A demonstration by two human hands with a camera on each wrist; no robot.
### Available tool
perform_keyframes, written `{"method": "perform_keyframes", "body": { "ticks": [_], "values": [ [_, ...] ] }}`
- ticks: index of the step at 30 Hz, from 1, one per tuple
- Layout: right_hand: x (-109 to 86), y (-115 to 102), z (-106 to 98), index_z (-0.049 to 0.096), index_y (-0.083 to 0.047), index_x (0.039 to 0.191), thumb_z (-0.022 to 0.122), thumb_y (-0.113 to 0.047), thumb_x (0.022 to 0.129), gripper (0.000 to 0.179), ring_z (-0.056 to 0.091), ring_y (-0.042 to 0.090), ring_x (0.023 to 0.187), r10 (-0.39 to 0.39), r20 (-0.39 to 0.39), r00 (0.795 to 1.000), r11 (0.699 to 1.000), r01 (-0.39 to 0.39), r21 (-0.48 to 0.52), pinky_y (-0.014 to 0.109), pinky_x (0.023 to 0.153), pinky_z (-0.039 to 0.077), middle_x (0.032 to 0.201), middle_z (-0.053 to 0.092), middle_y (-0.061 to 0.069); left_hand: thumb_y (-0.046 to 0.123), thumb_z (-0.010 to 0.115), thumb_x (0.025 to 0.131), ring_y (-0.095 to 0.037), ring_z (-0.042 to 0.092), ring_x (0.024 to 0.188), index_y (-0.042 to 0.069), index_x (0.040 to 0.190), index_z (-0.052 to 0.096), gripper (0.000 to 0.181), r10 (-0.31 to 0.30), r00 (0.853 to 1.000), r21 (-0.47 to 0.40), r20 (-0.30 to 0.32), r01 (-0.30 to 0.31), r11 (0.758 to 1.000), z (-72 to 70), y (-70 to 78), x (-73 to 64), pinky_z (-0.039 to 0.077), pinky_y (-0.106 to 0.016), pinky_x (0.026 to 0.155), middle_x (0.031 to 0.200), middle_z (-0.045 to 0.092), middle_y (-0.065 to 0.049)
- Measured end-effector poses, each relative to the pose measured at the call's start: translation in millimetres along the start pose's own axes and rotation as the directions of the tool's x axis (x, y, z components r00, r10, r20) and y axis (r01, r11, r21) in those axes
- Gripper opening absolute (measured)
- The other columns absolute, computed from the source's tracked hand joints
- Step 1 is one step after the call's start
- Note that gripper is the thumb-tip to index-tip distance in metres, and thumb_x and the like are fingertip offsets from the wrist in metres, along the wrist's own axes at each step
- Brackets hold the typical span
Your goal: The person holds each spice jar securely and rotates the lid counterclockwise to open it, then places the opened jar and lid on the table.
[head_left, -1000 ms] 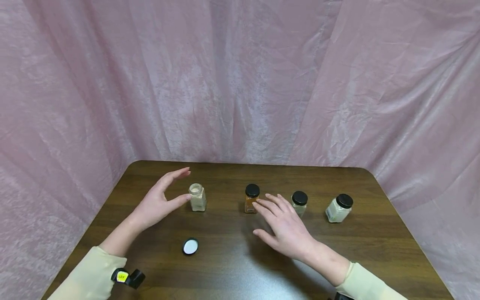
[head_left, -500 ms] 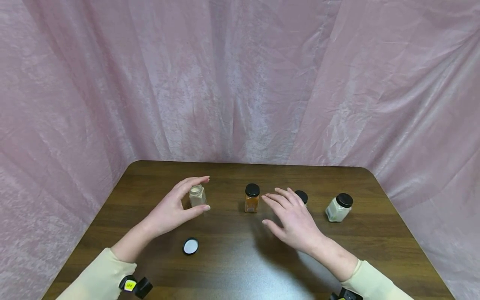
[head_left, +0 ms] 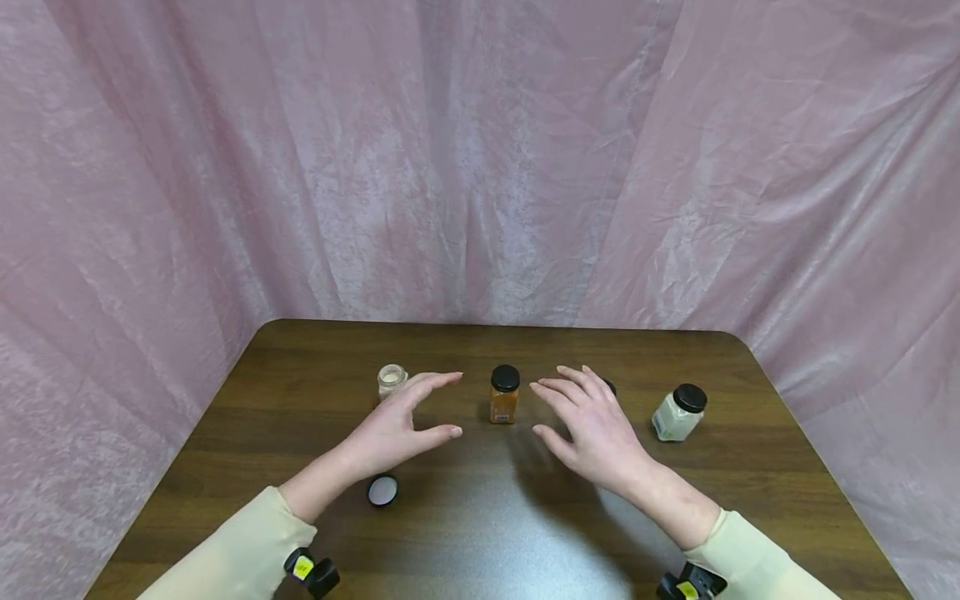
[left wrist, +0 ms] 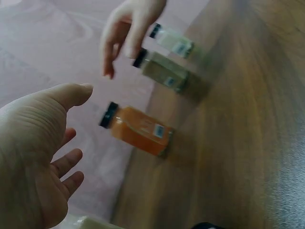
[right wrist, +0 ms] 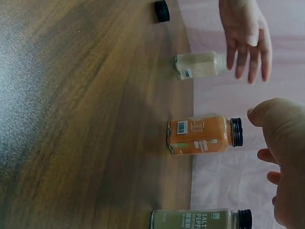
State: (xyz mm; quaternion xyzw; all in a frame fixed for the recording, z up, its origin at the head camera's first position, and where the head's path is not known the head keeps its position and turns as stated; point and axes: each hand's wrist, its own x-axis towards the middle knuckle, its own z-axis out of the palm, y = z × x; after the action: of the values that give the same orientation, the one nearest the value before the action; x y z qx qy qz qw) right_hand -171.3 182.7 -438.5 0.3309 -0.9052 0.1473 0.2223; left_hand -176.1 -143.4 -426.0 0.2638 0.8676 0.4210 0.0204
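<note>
An orange-filled spice jar (head_left: pixel 503 405) with a black lid stands upright between the two hands. My left hand (head_left: pixel 393 429) is held left of it, thumb and fingers apart, nothing in its grasp. To the right, my right hand (head_left: pixel 592 429) hovers with spread, relaxed fingers, also holding nothing. Behind the left hand stands an uncapped jar of pale powder (head_left: pixel 390 379), partly covered in the head view. Its neck shows bare in the right wrist view. A greenish jar labelled salt pepper (right wrist: pixel 193 219) is mostly hidden behind the right hand in the head view.
A black lid (head_left: pixel 382 490) lies on the brown wooden table (head_left: pixel 465 533), white inside facing up, close to the left forearm. At the right stands a black-lidded jar with whitish contents (head_left: pixel 675 419). A pink curtain (head_left: pixel 480 167) hangs behind the table.
My left hand has moved right, from beside the uncapped jar, past it and toward the orange jar. My right hand has drawn back slightly to the right, away from the orange jar.
</note>
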Motion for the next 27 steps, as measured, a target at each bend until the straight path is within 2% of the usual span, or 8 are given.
{"method": "perform_keyframes", "body": {
  "ticks": [9,14,21,27],
  "values": [
    [3.7,3.7,0.6,0.064,-0.011,0.137,0.078,-0.034,0.091,0.053,0.045,0.035,0.139,0.015,0.009,1.000,1.000,-0.015,0.002,0.052,0.120,0.020,0.133,0.064,0.005,0.041,0.080,0.090,-0.017,0.040,0.142,0.031,0.153,0.045,0.073,-0.026,0.999,0.017,0.039,0.025,1.000,24.6,-14.7,12.8,0.037,-0.049,0.112,0.151,0.047,0.009],
    [6.5,5.2,2.3,0.064,-0.011,0.137,0.077,-0.033,0.091,0.052,0.044,0.033,0.139,0.034,0.021,0.999,0.999,-0.034,0.003,0.052,0.120,0.020,0.134,0.065,0.005,0.040,0.079,0.090,-0.019,0.041,0.141,0.027,0.155,0.044,0.075,-0.074,0.997,0.018,0.039,0.073,0.997,35.5,-19.9,21.5,0.039,-0.050,0.110,0.153,0.045,0.007],
    [9.3,6.1,5.0,0.064,-0.011,0.136,0.076,-0.032,0.092,0.050,0.045,0.034,0.139,0.042,0.028,0.999,0.999,-0.042,0.012,0.053,0.120,0.021,0.133,0.065,0.005,0.037,0.081,0.088,-0.029,0.049,0.133,0.017,0.154,0.045,0.078,-0.112,0.994,-0.008,0.020,0.112,0.994,45.9,-30.1,33.9,0.044,-0.052,0.103,0.148,0.050,-0.006],
    [10.7,9.0,8.1,0.065,-0.011,0.135,0.076,-0.032,0.092,0.050,0.047,0.035,0.137,0.048,0.024,0.999,0.999,-0.049,0.010,0.052,0.119,0.022,0.132,0.065,0.005,0.036,0.082,0.088,-0.032,0.050,0.132,0.014,0.155,0.043,0.081,-0.135,0.990,-0.014,0.035,0.135,0.991,52.8,-33.6,45.6,0.043,-0.052,0.105,0.147,0.051,-0.013]
  ]
}}
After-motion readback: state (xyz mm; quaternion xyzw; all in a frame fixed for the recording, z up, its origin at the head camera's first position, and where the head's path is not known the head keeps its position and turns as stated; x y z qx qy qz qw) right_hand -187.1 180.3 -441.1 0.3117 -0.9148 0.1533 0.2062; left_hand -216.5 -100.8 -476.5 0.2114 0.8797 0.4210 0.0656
